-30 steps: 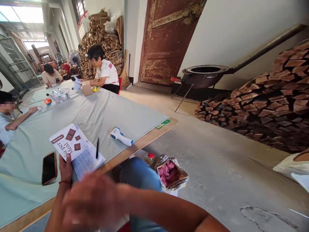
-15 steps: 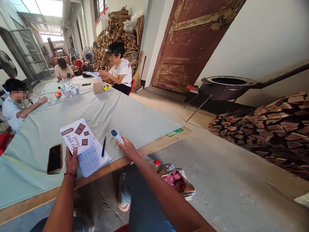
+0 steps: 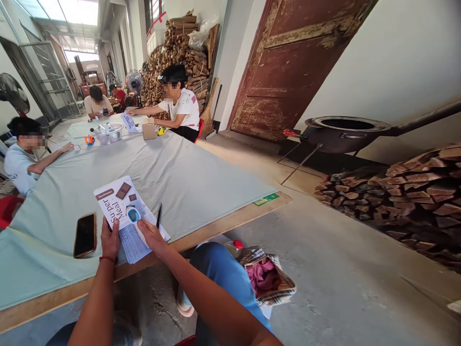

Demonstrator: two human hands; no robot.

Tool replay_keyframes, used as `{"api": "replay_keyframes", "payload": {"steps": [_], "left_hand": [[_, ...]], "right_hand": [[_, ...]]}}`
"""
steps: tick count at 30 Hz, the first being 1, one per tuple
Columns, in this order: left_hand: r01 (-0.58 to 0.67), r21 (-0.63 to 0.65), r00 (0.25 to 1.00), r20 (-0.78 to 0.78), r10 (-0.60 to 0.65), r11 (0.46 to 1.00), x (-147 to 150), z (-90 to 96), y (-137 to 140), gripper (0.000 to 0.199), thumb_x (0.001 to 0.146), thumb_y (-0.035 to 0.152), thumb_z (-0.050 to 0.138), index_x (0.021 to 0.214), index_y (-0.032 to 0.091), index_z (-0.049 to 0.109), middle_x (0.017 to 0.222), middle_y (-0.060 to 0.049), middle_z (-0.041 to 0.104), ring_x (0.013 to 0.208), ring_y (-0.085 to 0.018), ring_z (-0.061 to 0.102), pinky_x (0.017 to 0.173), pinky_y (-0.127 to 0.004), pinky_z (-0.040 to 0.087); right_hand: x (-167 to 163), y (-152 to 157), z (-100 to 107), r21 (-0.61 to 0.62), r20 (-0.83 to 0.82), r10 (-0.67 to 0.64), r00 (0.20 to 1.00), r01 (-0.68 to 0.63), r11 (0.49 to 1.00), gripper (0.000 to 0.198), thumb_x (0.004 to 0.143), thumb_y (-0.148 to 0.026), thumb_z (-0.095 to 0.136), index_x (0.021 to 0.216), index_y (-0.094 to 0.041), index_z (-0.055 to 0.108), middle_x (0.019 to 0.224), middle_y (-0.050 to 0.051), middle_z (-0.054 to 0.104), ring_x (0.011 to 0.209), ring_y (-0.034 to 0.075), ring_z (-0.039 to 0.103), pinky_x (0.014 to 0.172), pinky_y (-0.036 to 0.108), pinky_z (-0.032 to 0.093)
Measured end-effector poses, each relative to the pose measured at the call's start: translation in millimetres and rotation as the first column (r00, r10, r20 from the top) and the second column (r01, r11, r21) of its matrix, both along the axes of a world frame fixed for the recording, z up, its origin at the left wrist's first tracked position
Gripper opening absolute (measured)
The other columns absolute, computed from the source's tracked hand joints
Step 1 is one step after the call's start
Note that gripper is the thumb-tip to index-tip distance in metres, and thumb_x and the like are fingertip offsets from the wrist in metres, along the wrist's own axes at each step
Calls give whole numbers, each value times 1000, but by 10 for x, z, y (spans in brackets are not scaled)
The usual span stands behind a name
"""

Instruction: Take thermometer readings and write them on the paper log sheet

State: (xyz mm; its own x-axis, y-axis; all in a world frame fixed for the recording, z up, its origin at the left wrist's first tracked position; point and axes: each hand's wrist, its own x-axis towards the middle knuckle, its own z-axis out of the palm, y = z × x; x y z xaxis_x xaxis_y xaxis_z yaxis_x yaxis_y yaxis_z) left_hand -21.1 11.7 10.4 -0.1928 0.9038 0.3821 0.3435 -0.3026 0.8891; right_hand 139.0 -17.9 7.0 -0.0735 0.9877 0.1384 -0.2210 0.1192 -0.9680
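My left hand (image 3: 110,239) is closed on the lower left edge of a white printed leaflet (image 3: 114,197) lettered "Su-per Meal", tilted up off the table. Held in my right hand (image 3: 153,238) is a white infrared thermometer (image 3: 133,214) with a blue-framed display, in front of the leaflet's lower right part. Under both lies a handwritten sheet (image 3: 133,245), partly covered. A black pen (image 3: 159,214) rests on the sheet's right side, just beyond my right hand. To the left of my left hand lies a dark-screened phone (image 3: 85,235).
A pale green cloth (image 3: 201,178) covers the wooden table. Farther up stand a clear plastic basket (image 3: 109,137) and a small cardboard box (image 3: 149,130). Several people sit around the table. Below the right edge sits an open checked bag (image 3: 277,283) beside a red-lidded jar (image 3: 237,245).
My right hand has brought the thermometer leftward from beside the pen to over the leaflet. My left hand keeps its hold. Across the table, a person has lowered a paper and stretched out an arm.
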Motion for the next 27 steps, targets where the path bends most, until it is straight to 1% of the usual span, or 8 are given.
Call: {"api": "replay_keyframes", "payload": {"steps": [3, 8, 11, 14, 18, 22, 25, 27], "left_hand": [[-5, -12, 1000, -18, 4, 1000, 2, 0, -4, 50, 87, 58, 55, 119, 19, 57, 114, -11, 68, 101, -25, 64, 88, -37, 52], [-18, -14, 999, -32, 17, 1000, -15, -45, 7, 51, 88, 57, 55, 123, 19, 56, 116, -10, 67, 103, -25, 63, 92, -38, 50], [-31, -22, 999, -16, 31, 999, -23, -69, 12, 52, 87, 58, 56, 122, 20, 56, 116, -10, 67, 103, -24, 63, 90, -37, 50], [-47, -34, 999, -15, 46, 998, -20, -68, 13, 53, 86, 60, 56, 121, 20, 56, 116, -10, 68, 103, -24, 63, 89, -37, 50], [-18, -18, 1000, -19, 18, 1000, -10, -42, 11, 53, 86, 62, 56, 117, 19, 57, 113, -11, 69, 101, -24, 64, 89, -37, 51], [-30, -27, 999, -24, 30, 999, -13, -28, 15, 53, 85, 62, 56, 116, 19, 58, 111, -10, 69, 99, -24, 64, 87, -37, 52], [-35, -35, 999, -27, 34, 999, -20, -25, 17, 54, 85, 63, 57, 117, 19, 58, 111, -10, 69, 99, -24, 64, 87, -37, 52], [-30, -39, 999, -16, 29, 999, -22, -19, 17, 56, 84, 64, 57, 118, 19, 57, 111, -10, 68, 99, -24, 64, 86, -37, 52]], "right_hand": [[9, 20, -86, 11, 29, 19, 999, -19, 1000, 52, 82, -71, 54, 90, -21, 63, 86, 2, 63, 83, 19, 57, 78, 33, 46], [8, 27, -195, 5, 36, 14, 999, -14, 1000, 52, 82, -68, 57, 99, -20, 64, 88, 3, 65, 84, 19, 57, 74, 31, 47], [-14, 21, -211, -2, 22, -12, 1000, 12, 1000, 51, 81, -68, 57, 97, -20, 64, 85, 2, 64, 82, 18, 57, 72, 30, 47], [-20, 15, -187, -18, 28, -17, 999, 18, 1000, 54, 80, -73, 54, 87, -20, 62, 76, 0, 59, 75, 16, 54, 68, 28, 44], [-12, 4, -120, -57, 24, -17, 1000, 18, 998, 59, 74, -79, 54, 79, -21, 58, 71, -1, 54, 70, 15, 49, 63, 28, 41], [-26, -21, -42, -93, -36, 34, 999, -37, 995, 60, 69, -82, 57, 74, -22, 55, 70, -1, 53, 66, 14, 46, 62, 28, 39], [-16, -72, 33, -115, -89, 65, 994, -75, 991, 59, 69, -82, 57, 71, -22, 54, 67, -1, 50, 62, 14, 43, 60, 28, 38], [18, -128, 101, -107, -103, 69, 992, -80, 991, 54, 72, -76, 59, 70, -22, 54, 67, -1, 50, 63, 14, 44, 61, 28, 39]]}}
